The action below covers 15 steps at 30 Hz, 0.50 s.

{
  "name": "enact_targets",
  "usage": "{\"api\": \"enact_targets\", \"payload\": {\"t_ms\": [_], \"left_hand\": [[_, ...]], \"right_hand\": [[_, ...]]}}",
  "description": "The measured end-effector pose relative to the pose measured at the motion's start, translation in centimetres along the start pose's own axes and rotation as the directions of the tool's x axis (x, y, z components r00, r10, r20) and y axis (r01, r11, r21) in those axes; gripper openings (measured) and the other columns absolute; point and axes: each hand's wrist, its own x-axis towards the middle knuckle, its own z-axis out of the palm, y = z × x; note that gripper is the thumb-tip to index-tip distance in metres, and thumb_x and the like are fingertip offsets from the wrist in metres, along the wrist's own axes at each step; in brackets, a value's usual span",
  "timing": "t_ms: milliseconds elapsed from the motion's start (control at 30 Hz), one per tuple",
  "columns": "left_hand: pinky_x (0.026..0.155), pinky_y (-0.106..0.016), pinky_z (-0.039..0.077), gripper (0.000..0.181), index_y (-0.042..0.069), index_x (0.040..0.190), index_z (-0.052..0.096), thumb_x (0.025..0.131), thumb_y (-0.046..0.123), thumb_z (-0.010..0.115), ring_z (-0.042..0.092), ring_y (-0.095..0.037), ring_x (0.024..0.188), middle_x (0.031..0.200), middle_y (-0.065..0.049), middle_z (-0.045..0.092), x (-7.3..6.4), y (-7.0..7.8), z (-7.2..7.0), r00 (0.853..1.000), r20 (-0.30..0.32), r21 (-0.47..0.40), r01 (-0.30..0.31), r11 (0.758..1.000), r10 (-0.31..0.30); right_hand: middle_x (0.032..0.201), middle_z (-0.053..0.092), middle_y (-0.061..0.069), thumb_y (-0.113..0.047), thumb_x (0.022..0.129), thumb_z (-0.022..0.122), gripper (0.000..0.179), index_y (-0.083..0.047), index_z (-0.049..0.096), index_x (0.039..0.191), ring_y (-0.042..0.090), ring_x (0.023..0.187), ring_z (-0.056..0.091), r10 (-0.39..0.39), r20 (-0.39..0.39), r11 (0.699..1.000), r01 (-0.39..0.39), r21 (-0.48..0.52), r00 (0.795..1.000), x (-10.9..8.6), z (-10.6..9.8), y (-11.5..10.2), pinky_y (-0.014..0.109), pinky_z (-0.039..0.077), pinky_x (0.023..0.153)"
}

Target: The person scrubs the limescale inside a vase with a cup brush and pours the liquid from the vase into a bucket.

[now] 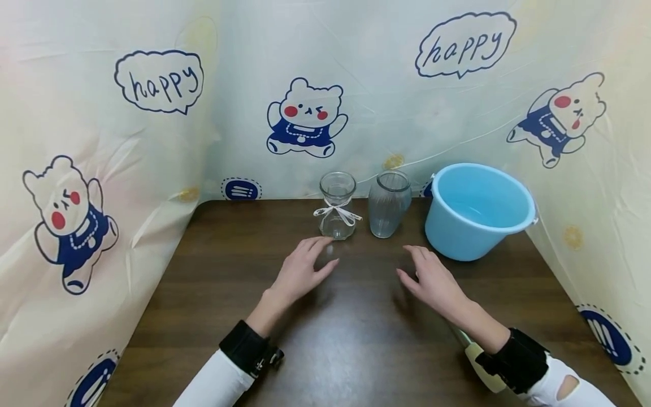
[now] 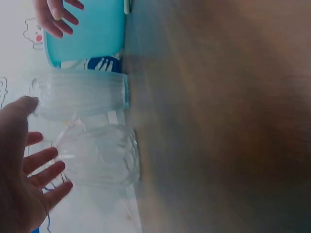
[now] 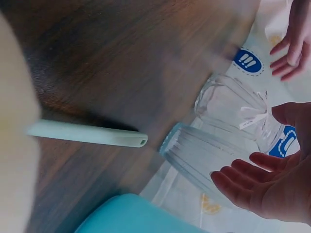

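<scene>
Head view, left to right: the left hand point(image 1: 300, 268) is in front and left of the vase point(image 1: 386, 213), thumb spread from fingers, nothing held; I cannot tell whether a fingertip touches the jar point(image 1: 335, 228). That jar stands upright just left of the vase; a sound grasp would wrap its body, avoiding the bow point(image 1: 336, 211), which could slip on the glass. The vase, upright too, probably wants a gentle, full wrap on its smooth wall. The right hand point(image 1: 432, 280), spread and holding nothing, is in front and right of the vase. Beyond, right of the vase, stands the bucket point(image 1: 468, 240), best given room. The tool point(image 3: 87, 133) lies nearer the person than the vase, partly hidden by the right wrist; raising that forearm should avoid snagging it.
</scene>
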Motion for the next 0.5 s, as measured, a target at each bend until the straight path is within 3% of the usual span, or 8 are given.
{"api": "enact_targets", "payload": {"t_ms": [200,400,500], "left_hand": [[0.097,-0.042,0.048,0.066,0.008,0.138,0.053,0.087,0.049,0.064,0.05,-0.018,0.122,0.132,-0.008,0.059,4.2,1.7,1.2,1.0,0.004,-0.133,-0.005,0.991,0.005],[0.099,-0.039,0.048,0.077,0.006,0.143,0.044,0.085,0.053,0.065,0.048,-0.021,0.126,0.138,-0.011,0.053,8.5,3.3,2.7,0.996,-0.007,-0.067,-0.085,0.994,0.085],[0.099,-0.04,0.048,0.081,0.005,0.146,0.04,0.086,0.055,0.063,0.046,-0.022,0.127,0.14,-0.013,0.05,10.6,3.9,3.4,0.999,-0.002,-0.08,-0.052,0.995,0.052]], "right_hand": [[0.132,0.054,0.02,-0.033,0.092,0.063,0.057,0.001,0.05,0.134,0.032,0.119,0.05,0.033,0.011,0.999,-0.033,0.018,0.999,-0.9,-0.2,0.6,0.054,0.048,0.095],[0.125,0.06,0.016,-0.033,0.091,0.064,0.048,-0.003,0.056,0.128,0.029,0.113,0.053,0.012,-0.033,1.0,-0.011,0.003,0.999,-1.4,-0.8,1.0,0.052,0.051,0.09],[0.121,0.062,0.014,-0.033,0.09,0.064,0.042,-0.005,0.061,0.122,0.028,0.109,0.055,-0.017,-0.063,1.0,0.016,-0.023,0.998,-1.6,-1.1,1.1,0.051,0.052,0.087]]}}
